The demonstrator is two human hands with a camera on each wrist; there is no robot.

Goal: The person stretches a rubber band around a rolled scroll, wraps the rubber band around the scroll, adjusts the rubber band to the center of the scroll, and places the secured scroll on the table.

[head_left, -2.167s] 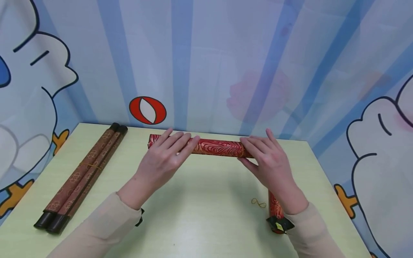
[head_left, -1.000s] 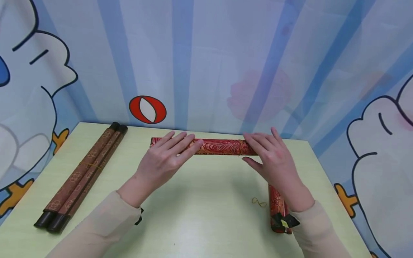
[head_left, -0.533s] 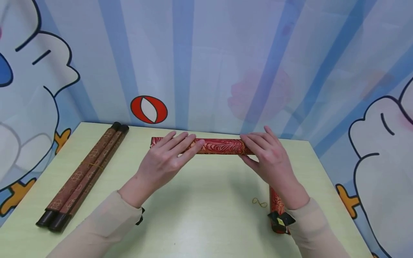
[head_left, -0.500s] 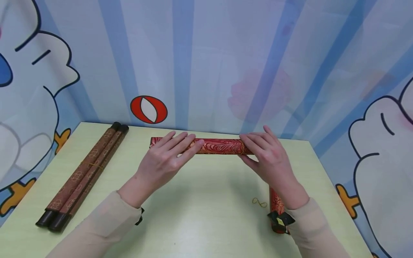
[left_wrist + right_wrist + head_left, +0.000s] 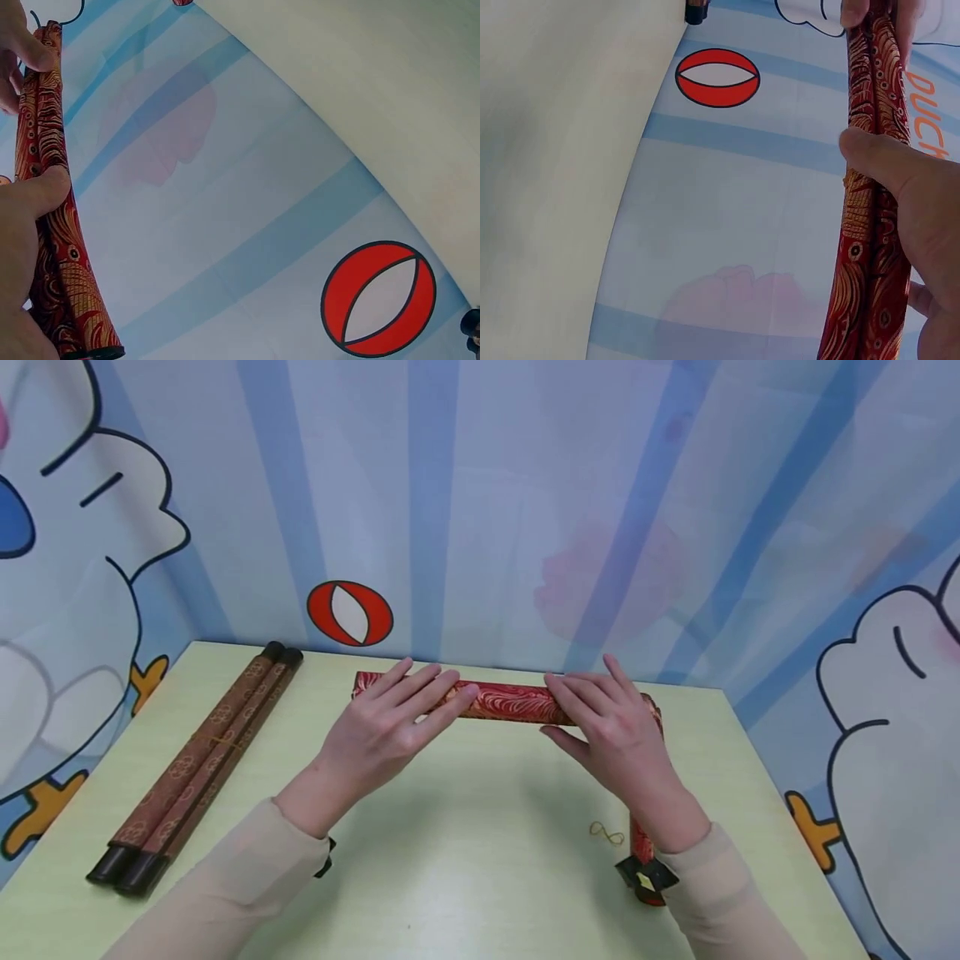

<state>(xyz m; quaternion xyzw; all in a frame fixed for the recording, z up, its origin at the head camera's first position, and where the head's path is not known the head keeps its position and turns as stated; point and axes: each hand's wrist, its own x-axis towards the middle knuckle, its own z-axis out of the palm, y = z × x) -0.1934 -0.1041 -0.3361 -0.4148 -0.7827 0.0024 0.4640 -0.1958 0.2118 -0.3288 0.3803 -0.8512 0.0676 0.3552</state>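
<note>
A red scroll with gold swirls (image 5: 506,700) lies crosswise between my hands, its two rolls side by side in the right wrist view. My left hand (image 5: 378,722) holds it near the left end, thumb (image 5: 46,191) across the near roll. Farther right, my right hand (image 5: 618,727) grips it, with the thumb (image 5: 877,154) on one side and fingers partly hidden behind. Both wrist views show the scroll against the backdrop, seemingly off the table. A second red patterned roll (image 5: 642,842) lies partly hidden under my right wrist.
A loose yellow rubber band (image 5: 606,833) lies left of my right wrist. Two brown rolls with black ends (image 5: 202,768), bound by a band, lie slanting along the left side. A printed cloth backdrop (image 5: 480,510) stands behind the pale table (image 5: 465,877).
My right hand lifted its thumb away a second ago, then closed on the scroll and came slightly left. The scroll's left end has risen slightly. My left hand keeps its place.
</note>
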